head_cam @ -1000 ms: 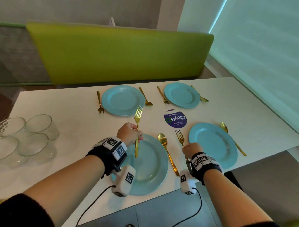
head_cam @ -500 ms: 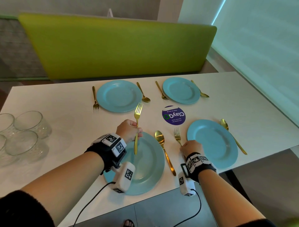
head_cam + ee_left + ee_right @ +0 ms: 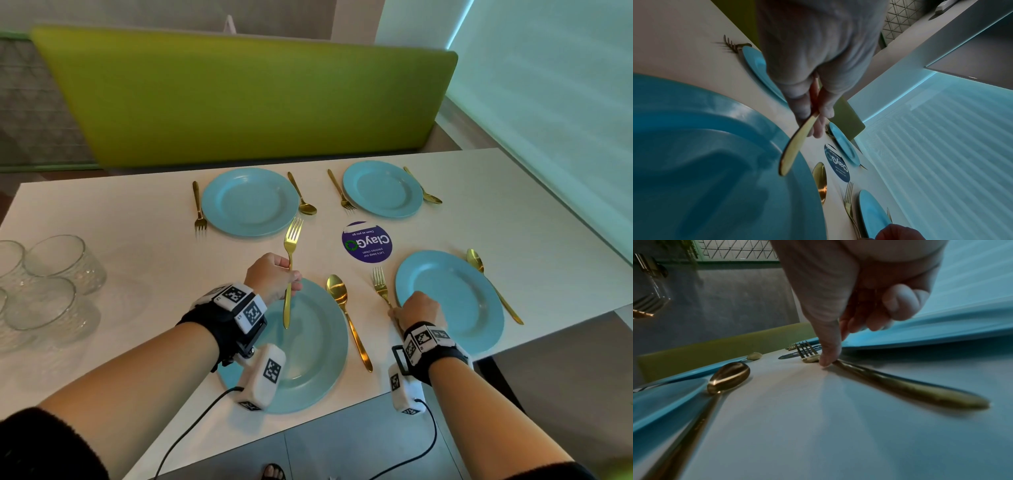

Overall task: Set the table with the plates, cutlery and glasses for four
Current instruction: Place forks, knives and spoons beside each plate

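White table [image 3: 513, 219] carried 4 blue plates [image 3: 250, 202]; the left hand [image 3: 272, 277] gripped a raised gold fork [image 3: 291, 260] above the nearest plate [image 3: 318, 342]. Left wrist view showed fingers [image 3: 803, 100] curled round its handle. Right wrist view showed the right hand [image 3: 849, 305] pinching a lying fork [image 3: 900, 384] beside another plate [image 3: 920, 332].

Lime-green bench back [image 3: 246, 99] behind white table [image 3: 513, 219], pale blind [image 3: 555, 102] at right, grey floor tiles [image 3: 342, 442].
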Available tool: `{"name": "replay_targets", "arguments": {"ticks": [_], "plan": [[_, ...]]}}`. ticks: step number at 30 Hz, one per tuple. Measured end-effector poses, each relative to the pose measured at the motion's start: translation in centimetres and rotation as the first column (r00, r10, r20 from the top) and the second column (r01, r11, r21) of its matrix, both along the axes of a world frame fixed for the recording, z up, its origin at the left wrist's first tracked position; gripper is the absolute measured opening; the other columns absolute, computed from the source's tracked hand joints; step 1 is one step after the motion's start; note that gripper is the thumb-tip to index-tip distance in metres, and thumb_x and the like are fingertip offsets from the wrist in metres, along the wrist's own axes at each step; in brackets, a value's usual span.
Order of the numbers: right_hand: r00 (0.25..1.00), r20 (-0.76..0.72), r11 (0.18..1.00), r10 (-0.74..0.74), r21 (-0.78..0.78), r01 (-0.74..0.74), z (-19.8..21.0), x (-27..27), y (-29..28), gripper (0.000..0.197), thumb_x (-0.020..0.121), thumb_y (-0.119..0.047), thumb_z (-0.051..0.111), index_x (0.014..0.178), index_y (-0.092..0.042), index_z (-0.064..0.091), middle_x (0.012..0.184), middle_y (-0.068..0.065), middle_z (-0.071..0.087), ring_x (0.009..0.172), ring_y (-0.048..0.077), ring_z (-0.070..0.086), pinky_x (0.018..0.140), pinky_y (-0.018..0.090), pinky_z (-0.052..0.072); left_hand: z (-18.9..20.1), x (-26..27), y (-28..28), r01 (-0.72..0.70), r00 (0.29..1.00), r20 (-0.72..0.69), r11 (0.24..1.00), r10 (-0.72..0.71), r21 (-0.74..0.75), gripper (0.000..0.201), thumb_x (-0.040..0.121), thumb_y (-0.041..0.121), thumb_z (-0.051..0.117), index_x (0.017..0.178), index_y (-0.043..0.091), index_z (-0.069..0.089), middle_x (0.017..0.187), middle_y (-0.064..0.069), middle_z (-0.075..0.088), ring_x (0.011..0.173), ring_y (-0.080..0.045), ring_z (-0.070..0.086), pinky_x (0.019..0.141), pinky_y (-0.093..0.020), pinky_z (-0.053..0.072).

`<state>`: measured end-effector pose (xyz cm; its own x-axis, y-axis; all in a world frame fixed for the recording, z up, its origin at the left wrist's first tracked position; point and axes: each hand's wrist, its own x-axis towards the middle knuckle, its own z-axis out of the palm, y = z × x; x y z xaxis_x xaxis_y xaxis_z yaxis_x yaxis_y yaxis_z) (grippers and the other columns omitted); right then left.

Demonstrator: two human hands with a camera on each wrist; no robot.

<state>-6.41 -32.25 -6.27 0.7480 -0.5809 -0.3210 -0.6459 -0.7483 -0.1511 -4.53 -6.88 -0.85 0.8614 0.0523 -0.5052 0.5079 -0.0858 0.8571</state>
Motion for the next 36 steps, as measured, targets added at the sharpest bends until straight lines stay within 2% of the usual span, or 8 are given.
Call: {"name": "replay_targets", "arguments": {"ticks": [4,14,17,19,22,27,31,36], "plan": [[1.000,0.002,1.000,-0.008,-0.006,0.008,0.0,-0.1,-0.3,0.042,0.078,-0.035,0.073,0.105,-0.005,0.061,0.104,0.014,0.066,0.096,0.031,0.064,0.077,0.036,0.053,-0.3,-0.1,0.1,-0.006,1.000,-0.004,1.000,0.006,-0.005,0.024,0.086,-0.001,0.060,0.080,0.017,0.044,0.096,-0.017,0.064,0.072,-0.023,0.065,0.087,-0.043,0.055],[1.000,-0.003,1.000,-0.007,-0.003,0.007,0.2,-0.2,-0.3,0.042,0.078,-0.036,0.073,0.103,-0.005,0.059,0.104,0.014,0.066,0.096,0.030,0.064,0.073,0.034,0.050,-0.5,-0.2,0.6,-0.017,1.000,-0.013,1.000,0.017,-0.002,0.023,0.087,-0.001,0.060,0.081,0.016,0.045,0.097,-0.017,0.064,0.074,-0.024,0.066,0.083,-0.039,0.057],[0.998,0.045,0.999,0.042,0.031,-0.043,0.6,0.0,0.7,0.039,0.078,-0.043,0.070,0.094,-0.008,0.061,0.101,0.013,0.067,0.092,0.029,0.064,0.077,0.034,0.053,-0.8,-0.6,0.8,-0.021,0.999,-0.033,1.000,0.020,-0.010,0.022,0.087,-0.001,0.059,0.081,0.015,0.045,0.091,-0.015,0.063,0.069,-0.021,0.064,0.077,-0.037,0.056],[0.993,0.081,0.992,0.088,0.086,-0.095,1.2,-0.2,2.3,0.039,0.082,-0.044,0.066,0.098,-0.008,0.063,0.102,0.010,0.067,0.095,0.028,0.063,0.078,0.033,0.051,-1.0,-0.9,1.2,-0.020,0.998,-0.057,1.000,0.019,-0.022,0.020,0.088,-0.001,0.058,0.083,0.014,0.046,0.086,-0.011,0.063,0.069,-0.019,0.064,0.074,-0.037,0.056],[0.964,0.150,0.946,0.219,0.211,-0.247,2.3,-0.7,5.8,0.031,0.085,-0.043,0.062,0.095,-0.013,0.064,0.100,0.005,0.067,0.098,0.024,0.062,0.082,0.031,0.048,-1.1,-1.6,1.7,-0.006,0.998,-0.067,0.999,0.003,-0.036,0.019,0.089,0.001,0.058,0.082,0.015,0.046,0.088,-0.010,0.060,0.071,-0.018,0.063,0.064,-0.034,0.057],[0.920,0.245,0.795,0.307,0.465,-0.389,3.9,-2.0,13.3,0.020,0.081,-0.037,0.070,0.084,-0.017,0.068,0.076,-0.006,0.059,0.073,0.011,0.055,0.063,0.018,0.043,-0.6,-3.3,3.2,-0.001,0.995,-0.100,0.997,-0.007,-0.083,0.019,0.089,0.002,0.057,0.082,0.016,0.046,0.087,-0.008,0.056,0.073,-0.018,0.061,0.056,-0.029,0.057],[0.921,0.233,0.666,0.312,0.638,-0.387,4.9,-3.8,18.6,0.015,0.084,-0.022,0.067,0.071,-0.024,0.061,0.070,-0.005,0.061,0.049,0.006,0.050,0.044,0.016,0.040,-0.3,-5.4,6.0,0.023,0.989,-0.139,0.990,-0.043,-0.142,0.015,0.091,0.004,0.054,0.084,0.015,0.046,0.086,-0.011,0.059,0.079,-0.023,0.060,0.064,-0.035,0.053],[0.928,0.204,0.622,0.311,0.695,-0.361,4.4,-7.7,24.7,0.026,0.084,-0.009,0.062,0.064,-0.026,0.062,0.069,0.002,0.064,0.030,0.001,0.043,0.037,0.014,0.038,-0.8,-8.9,11.3,0.039,0.980,-0.190,0.990,-0.065,-0.137,0.009,0.092,0.009,0.053,0.095,0.010,0.045,0.080,-0.008,0.057,0.077,-0.022,0.058,0.066,-0.036,0.051]]}}
